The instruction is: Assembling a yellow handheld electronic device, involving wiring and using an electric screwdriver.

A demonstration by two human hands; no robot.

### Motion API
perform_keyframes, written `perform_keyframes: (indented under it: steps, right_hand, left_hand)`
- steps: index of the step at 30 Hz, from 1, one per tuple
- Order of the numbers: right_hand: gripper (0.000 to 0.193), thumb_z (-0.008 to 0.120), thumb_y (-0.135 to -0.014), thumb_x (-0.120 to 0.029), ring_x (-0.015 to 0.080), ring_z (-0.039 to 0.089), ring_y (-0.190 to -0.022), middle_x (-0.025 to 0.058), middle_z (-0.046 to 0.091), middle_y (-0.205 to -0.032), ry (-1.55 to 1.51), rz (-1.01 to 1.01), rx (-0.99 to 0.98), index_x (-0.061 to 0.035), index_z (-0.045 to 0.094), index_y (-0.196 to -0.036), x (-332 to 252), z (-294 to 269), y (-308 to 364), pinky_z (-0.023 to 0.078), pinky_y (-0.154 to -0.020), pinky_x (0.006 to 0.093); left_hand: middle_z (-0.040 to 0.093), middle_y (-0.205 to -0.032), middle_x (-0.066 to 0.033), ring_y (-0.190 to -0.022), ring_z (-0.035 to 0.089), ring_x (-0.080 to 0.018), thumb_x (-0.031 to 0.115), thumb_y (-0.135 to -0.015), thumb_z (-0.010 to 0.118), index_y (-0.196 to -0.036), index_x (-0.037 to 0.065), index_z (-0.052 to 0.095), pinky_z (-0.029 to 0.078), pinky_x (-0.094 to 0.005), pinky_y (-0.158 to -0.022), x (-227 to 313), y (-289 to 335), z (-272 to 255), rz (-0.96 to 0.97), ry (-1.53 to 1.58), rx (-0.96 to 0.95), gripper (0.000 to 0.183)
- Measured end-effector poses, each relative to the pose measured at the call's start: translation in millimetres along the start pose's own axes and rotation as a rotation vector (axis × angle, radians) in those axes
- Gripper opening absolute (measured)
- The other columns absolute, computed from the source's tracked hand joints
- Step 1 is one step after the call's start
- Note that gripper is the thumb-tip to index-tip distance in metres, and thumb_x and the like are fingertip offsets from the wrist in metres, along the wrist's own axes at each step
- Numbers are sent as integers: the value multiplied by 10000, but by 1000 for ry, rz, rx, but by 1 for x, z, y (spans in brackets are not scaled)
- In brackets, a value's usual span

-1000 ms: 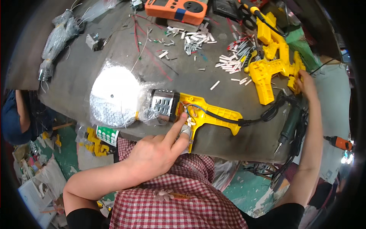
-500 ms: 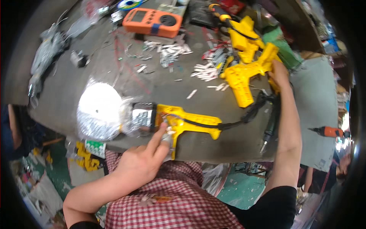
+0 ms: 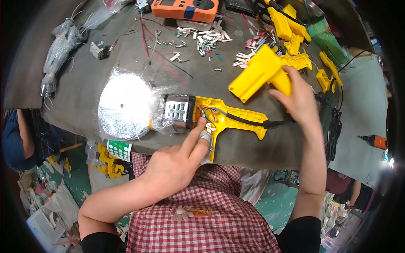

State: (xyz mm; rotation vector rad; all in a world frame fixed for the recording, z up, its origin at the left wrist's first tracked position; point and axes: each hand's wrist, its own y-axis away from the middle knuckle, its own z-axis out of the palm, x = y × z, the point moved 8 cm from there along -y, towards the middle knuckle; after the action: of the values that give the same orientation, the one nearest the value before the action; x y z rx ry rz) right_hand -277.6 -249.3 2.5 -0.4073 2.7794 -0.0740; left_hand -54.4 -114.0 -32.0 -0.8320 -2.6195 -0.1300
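A yellow plastic handle housing half (image 3: 249, 120) lies open side up at the bench's front, with coloured wires and a black cable (image 3: 240, 119) inside. A black-and-silver slotted collar (image 3: 180, 111) joins it to a bright round head (image 3: 122, 107) wrapped in clear film. My left hand (image 3: 171, 166) grips the housing's lower branch, index fingertip on the wires; its thumb is hidden. A grey part (image 3: 205, 135) shows by its fingers. My right hand (image 3: 297, 95) holds a matching yellow shell (image 3: 255, 74) by its grip, outer side up, above the bench and apart from the housing.
Loose white sleeves (image 3: 211, 41) and red wires lie beyond the housing. An orange multimeter (image 3: 185, 9) stands at the back. More yellow shells (image 3: 287, 27) and a green box (image 3: 329, 40) are at back right. An orange-handled screwdriver (image 3: 373, 141) lies at far right.
My right hand has brought a yellow shell leftward from the right-hand pile and turned its outer side up. My left hand stays at the wires. The whole view has shifted.
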Motion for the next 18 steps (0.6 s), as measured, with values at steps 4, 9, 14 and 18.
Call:
perform_keyframes:
  steps: [4, 9, 14, 18]
  right_hand:
    - [544, 732, -780, -194, 324, 607, -1022, 170, 623, -1106, -382, -44, 41, 6, 501, -1230, 6, 10, 12, 483, -842, 383]
    - [668, 761, -682, -33, 308, 578, -1113, 215, 583, -1208, -1538, -25, -168, -21, 502, -1297, -21, 24, 56, 471, -908, 370]
    - [667, 772, -677, -29, 276, 581, -1112, 207, 580, -1212, -1435, -37, -23, -36, 514, -1291, -28, 23, 58, 472, -907, 334]
    - [636, 756, -706, -12, 248, 553, -1152, 166, 568, -1243, -1637, 190, -205, -15, 507, -1291, -35, 46, 59, 450, -959, 336]
  left_hand:
    - [452, -1378, -234, -533, 608, -169, 94, -730, 591, -1100, -7, 503, 498, -293, -478, -1, -2, -2, -6, 24, -2, 393]
    - [460, -1398, -161, -598, 641, -238, 28, -609, 696, -1173, 17, 487, 517, -317, -505, -7, 3, 3, -89, 114, 6, 603]
    - [552, -1279, -170, -602, 636, -258, 101, -658, 763, -1413, 11, 315, 510, -335, -522, -14, 6, 7, -146, 169, 34, 882]
    - [609, -1176, -158, -645, 651, -270, 308, -704, 770, -1474, 5, 186, 517, -349, -561, -19, 7, 12, -190, 224, -41, 1012]
